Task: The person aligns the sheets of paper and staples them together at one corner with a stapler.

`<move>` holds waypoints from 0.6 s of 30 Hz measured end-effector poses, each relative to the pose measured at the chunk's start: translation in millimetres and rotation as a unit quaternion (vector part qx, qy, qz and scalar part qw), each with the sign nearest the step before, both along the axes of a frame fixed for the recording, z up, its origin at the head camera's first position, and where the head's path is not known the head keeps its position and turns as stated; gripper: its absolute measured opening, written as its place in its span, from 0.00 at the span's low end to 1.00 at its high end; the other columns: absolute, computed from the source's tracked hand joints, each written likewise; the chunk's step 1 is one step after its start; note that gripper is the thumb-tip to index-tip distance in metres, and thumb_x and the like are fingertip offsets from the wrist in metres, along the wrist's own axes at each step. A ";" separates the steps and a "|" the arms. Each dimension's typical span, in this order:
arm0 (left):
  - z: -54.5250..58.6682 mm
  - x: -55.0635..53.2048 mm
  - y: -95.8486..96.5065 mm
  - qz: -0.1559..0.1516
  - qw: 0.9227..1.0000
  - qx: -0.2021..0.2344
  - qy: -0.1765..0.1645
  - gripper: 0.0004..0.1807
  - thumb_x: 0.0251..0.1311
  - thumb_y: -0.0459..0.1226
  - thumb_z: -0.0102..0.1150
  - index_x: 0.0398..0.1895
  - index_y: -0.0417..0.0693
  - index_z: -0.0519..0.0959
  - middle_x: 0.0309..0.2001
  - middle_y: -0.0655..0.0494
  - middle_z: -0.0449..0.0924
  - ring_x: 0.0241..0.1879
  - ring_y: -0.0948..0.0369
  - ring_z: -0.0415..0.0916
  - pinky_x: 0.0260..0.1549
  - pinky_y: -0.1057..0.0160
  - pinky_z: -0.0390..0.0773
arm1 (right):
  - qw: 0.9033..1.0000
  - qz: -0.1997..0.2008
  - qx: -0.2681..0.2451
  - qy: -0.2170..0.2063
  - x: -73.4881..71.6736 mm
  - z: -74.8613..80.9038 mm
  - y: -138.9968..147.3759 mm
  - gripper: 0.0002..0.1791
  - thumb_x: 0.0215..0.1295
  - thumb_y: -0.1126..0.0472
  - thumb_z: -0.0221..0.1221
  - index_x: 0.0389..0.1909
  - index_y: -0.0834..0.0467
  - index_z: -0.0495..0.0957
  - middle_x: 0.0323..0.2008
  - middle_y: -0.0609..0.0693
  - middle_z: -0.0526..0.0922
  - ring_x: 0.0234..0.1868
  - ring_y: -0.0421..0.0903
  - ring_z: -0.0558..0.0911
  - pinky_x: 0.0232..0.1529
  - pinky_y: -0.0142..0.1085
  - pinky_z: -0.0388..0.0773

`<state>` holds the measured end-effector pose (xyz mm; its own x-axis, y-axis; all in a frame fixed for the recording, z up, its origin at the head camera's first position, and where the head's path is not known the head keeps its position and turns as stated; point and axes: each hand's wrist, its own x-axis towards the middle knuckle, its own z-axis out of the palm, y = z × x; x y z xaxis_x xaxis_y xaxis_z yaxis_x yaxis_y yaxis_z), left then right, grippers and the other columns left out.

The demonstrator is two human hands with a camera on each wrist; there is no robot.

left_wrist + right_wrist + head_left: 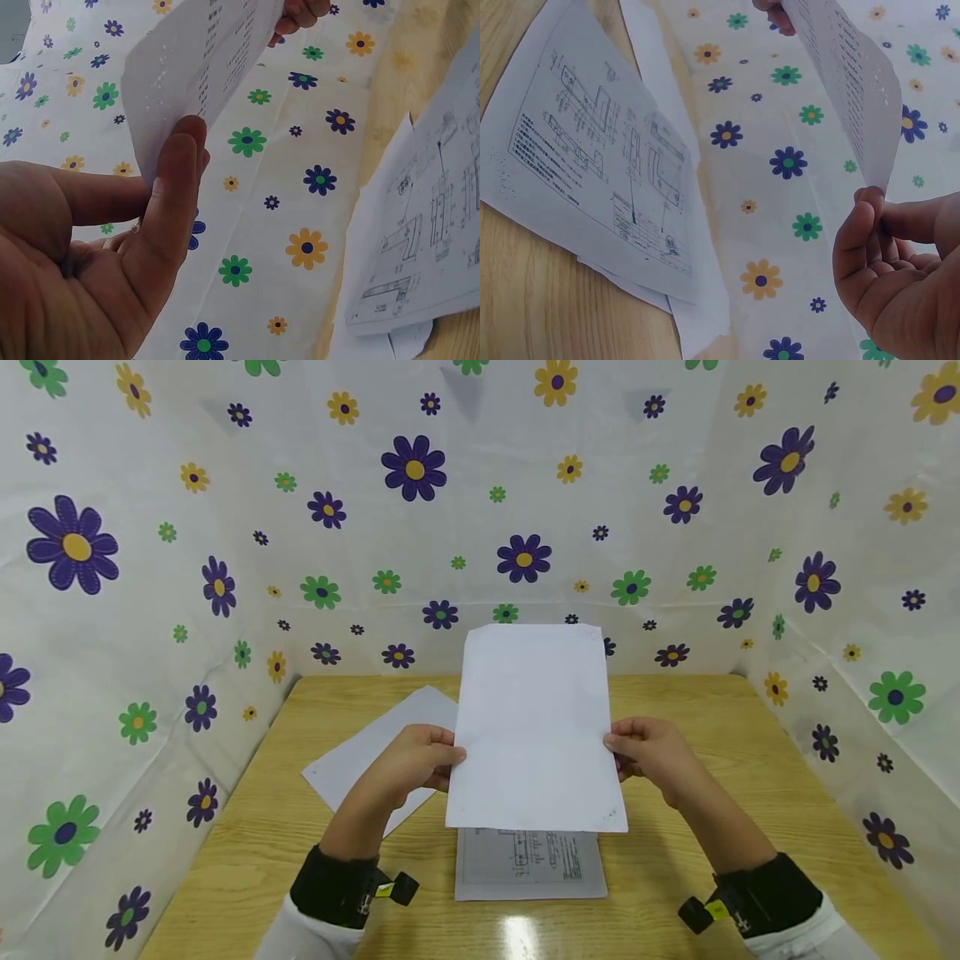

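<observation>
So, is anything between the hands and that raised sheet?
Nothing visible: the left hand and right hand each pinch a side edge of the raised sheet. The printed drawing lies lower, not between them.

Counter (247, 827): bright; white glare near centre, soft shadow right.
Raised sheet (536, 727): pale, almost washed out in the head view.
Flowered cloth (480, 518): brightly lit, faint grey shadows high up.
Wrist views: dimmer; lettering (549, 159) too soft to read.
</observation>
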<state>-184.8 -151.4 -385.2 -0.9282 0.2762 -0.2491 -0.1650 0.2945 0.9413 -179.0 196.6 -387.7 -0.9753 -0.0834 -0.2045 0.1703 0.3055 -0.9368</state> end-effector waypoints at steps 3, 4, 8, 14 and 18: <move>-1.8 3.2 -2.9 -0.003 1.000 -0.006 -0.004 0.12 0.72 0.34 0.58 0.49 0.31 0.80 0.38 0.44 0.87 0.32 0.55 0.86 0.35 0.56 0.87 | 1.000 0.002 0.002 -0.001 1.6 -2.1 -1.8 0.17 0.75 0.61 0.60 0.55 0.69 0.76 0.39 0.58 0.84 0.32 0.49 0.82 0.37 0.38 0.85; -2.9 4.3 -4.1 -0.004 1.000 -0.006 -0.006 0.12 0.72 0.34 0.58 0.49 0.30 0.80 0.37 0.44 0.87 0.32 0.55 0.86 0.34 0.56 0.87 | 1.000 0.002 0.002 -0.001 2.4 -3.0 -2.6 0.16 0.75 0.61 0.59 0.54 0.69 0.76 0.39 0.58 0.84 0.32 0.49 0.82 0.37 0.38 0.85; -7.6 9.6 -7.6 -0.012 1.000 -0.008 -0.012 0.12 0.72 0.33 0.57 0.48 0.29 0.79 0.35 0.44 0.87 0.30 0.56 0.86 0.33 0.56 0.87 | 1.000 0.008 -0.001 0.002 5.6 -7.8 -5.2 0.16 0.75 0.62 0.59 0.54 0.70 0.76 0.39 0.58 0.84 0.31 0.48 0.82 0.36 0.38 0.85; -19.1 17.1 -12.2 -0.032 0.999 -0.005 -0.016 0.11 0.72 0.33 0.56 0.44 0.28 0.79 0.32 0.44 0.86 0.28 0.56 0.86 0.31 0.55 0.87 | 1.000 0.014 0.000 0.000 8.8 -18.8 -9.4 0.15 0.75 0.63 0.59 0.54 0.70 0.75 0.38 0.58 0.84 0.31 0.48 0.82 0.35 0.39 0.84; -27.9 21.8 -15.2 -0.041 0.999 -0.020 -0.022 0.11 0.72 0.34 0.57 0.41 0.31 0.80 0.29 0.44 0.86 0.25 0.56 0.86 0.30 0.55 0.87 | 1.000 0.019 0.000 -0.006 11.6 -27.7 -12.1 0.13 0.74 0.65 0.58 0.52 0.70 0.75 0.35 0.57 0.83 0.30 0.47 0.81 0.33 0.38 0.84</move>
